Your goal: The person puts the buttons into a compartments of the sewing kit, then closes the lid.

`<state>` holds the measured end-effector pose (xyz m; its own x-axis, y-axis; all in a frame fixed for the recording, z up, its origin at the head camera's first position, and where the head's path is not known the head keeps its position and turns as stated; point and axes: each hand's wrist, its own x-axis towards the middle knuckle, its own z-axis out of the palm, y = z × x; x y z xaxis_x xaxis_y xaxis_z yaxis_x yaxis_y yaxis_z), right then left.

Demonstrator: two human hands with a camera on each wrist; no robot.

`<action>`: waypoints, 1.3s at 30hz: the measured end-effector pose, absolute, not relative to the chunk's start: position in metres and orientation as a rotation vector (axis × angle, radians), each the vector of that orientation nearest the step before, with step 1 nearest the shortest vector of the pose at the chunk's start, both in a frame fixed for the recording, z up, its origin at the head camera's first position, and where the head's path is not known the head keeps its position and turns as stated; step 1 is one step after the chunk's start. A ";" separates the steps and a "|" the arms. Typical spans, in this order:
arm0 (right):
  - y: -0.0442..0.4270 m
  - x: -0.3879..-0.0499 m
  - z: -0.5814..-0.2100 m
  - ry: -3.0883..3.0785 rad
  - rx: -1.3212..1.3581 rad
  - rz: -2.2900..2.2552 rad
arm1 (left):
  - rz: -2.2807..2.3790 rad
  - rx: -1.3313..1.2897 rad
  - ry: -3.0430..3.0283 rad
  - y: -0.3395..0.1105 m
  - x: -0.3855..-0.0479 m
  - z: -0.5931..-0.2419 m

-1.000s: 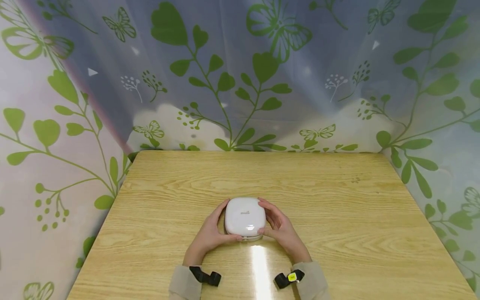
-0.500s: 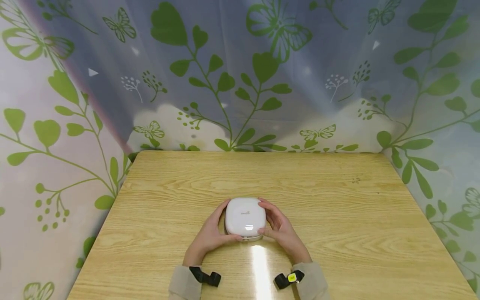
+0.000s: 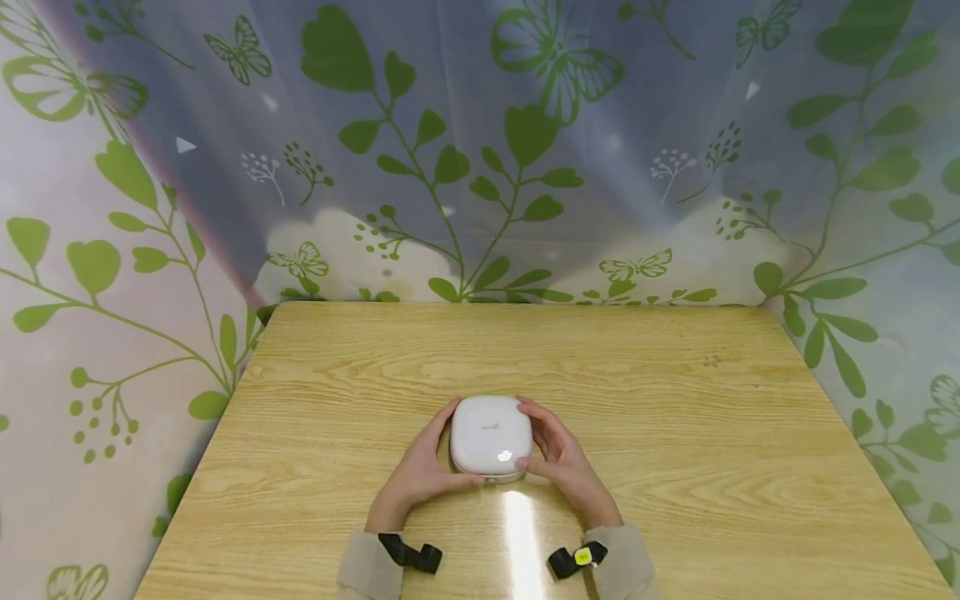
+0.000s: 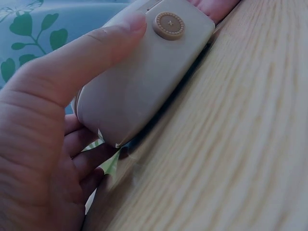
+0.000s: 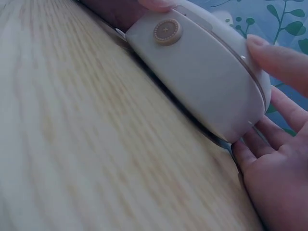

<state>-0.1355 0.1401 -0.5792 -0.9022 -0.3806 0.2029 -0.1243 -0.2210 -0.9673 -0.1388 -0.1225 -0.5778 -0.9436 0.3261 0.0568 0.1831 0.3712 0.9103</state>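
Note:
A white, glossy rounded-square case (image 3: 489,442) lies on the table near the middle of the head view, its lid down, with small lettering on top that is too small to read. My left hand (image 3: 420,467) grips its left side, thumb along the front face. On the opposite side my right hand (image 3: 567,465) holds it, thumb on the lid's front right corner. A beige round knob (image 4: 169,26) with a plus mark sits on the case's front in the left wrist view. In the right wrist view a seam (image 5: 240,58) runs between lid and base.
The wood-grain table (image 3: 337,367) stretches around the case to its back edge. A curtain (image 3: 465,167) with green leaves and butterflies hangs behind and at both sides. Black straps with small devices (image 3: 427,557) are worn at both beige sleeves (image 3: 626,558).

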 end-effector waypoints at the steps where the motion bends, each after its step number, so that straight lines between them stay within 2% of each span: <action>1: 0.140 -0.135 -0.579 1.844 -0.616 -2.252 | 1.628 0.469 2.491 -0.122 -0.139 -0.578; 9: 0.134 -0.133 -0.578 2.104 -0.739 -2.083 | 1.623 0.508 2.509 -0.123 -0.139 -0.579; 14: 0.128 -0.127 -0.562 2.276 -0.799 -1.977 | 1.618 0.507 2.504 -0.122 -0.139 -0.578; 23: 0.132 -0.126 -0.543 2.317 -0.740 -1.907 | 1.568 0.536 2.564 -0.117 -0.142 -0.575; 39: 0.146 -0.144 -0.550 2.266 -0.670 -1.959 | 1.443 0.527 2.608 -0.104 -0.164 -0.566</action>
<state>-0.1440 0.1457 -0.5503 -0.9022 -0.3680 0.2251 -0.2760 0.0915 -0.9568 -0.1636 -0.1035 -0.5664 -0.9331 0.3533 0.0670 0.2445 0.4865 0.8388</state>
